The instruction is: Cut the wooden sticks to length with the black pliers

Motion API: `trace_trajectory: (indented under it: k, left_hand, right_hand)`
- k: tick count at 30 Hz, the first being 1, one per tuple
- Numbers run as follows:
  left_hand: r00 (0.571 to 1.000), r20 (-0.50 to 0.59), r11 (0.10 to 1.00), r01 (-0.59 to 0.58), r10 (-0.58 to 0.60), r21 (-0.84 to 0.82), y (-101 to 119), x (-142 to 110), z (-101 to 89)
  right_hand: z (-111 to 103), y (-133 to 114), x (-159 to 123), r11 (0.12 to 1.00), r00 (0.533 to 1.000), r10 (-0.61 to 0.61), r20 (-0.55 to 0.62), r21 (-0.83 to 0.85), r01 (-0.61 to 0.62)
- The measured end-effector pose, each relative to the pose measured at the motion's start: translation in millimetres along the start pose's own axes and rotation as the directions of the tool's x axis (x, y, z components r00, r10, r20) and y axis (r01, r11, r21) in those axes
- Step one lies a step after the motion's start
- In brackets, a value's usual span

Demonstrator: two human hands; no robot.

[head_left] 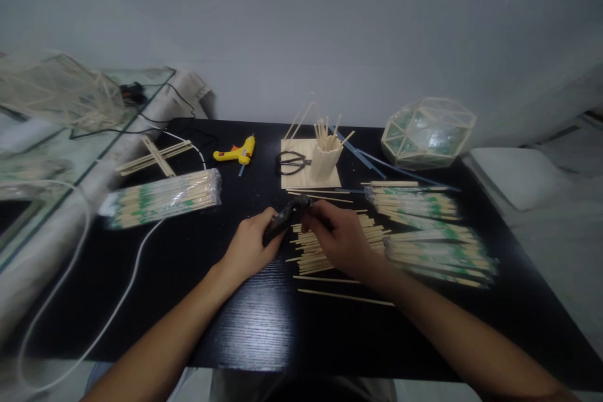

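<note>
My left hand [249,245] is closed around the handle of a black hand tool [282,220], held above the table in the middle. The fingers of my right hand [339,235] are closed at the tool's far end; its exact kind is too dark and blurred to tell. Under my right hand lies a loose pile of thin wooden sticks [308,254]. Just beyond the hands, a wooden board [292,181] carries black-handled scissors [292,163] and a stick-walled holder [325,164] with several sticks standing in it.
A yellow glue gun [238,152] rests at the back left, near a bagged bundle of sticks [164,198] and crossed sticks [155,157]. On the right are stick packs [438,251] and a faceted stick-framed form [428,132]. A white cable [136,270] loops over the table's left side.
</note>
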State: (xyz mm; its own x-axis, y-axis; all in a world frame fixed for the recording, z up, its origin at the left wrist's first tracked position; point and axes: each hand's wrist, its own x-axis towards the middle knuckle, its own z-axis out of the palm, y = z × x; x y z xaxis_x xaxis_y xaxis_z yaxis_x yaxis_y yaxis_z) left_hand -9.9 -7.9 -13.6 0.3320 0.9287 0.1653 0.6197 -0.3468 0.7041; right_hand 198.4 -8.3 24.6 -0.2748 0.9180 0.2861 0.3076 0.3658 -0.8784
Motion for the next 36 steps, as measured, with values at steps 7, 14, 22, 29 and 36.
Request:
trace_trajectory:
  k: [7,14,22,29,36]
  left_hand:
    - [0.999,0.036,1.0,-0.009,0.01,-0.028,1,1,-0.9]
    - [0.998,0.054,0.998,-0.036,0.038,-0.047,4,2,-5.4]
    - [0.995,0.082,0.996,-0.049,0.055,-0.076,6,4,-8.6]
    - [0.995,0.09,0.998,-0.034,0.04,-0.06,7,4,-9.4]
    - [0.995,0.091,0.998,-0.035,0.039,-0.045,6,4,-8.4]
  right_hand:
    - [-5,-2,3,0.997,0.996,0.054,0.065,0.044,-0.057]
    - [-15,-4,9,0.988,0.975,0.064,0.215,0.127,-0.093]
    - [-17,0,11,0.987,0.961,0.07,0.269,0.122,-0.106]
    - [-17,3,11,0.99,0.961,0.069,0.267,0.103,-0.099]
    - [-16,3,11,0.988,0.96,0.073,0.269,0.108,-0.106]
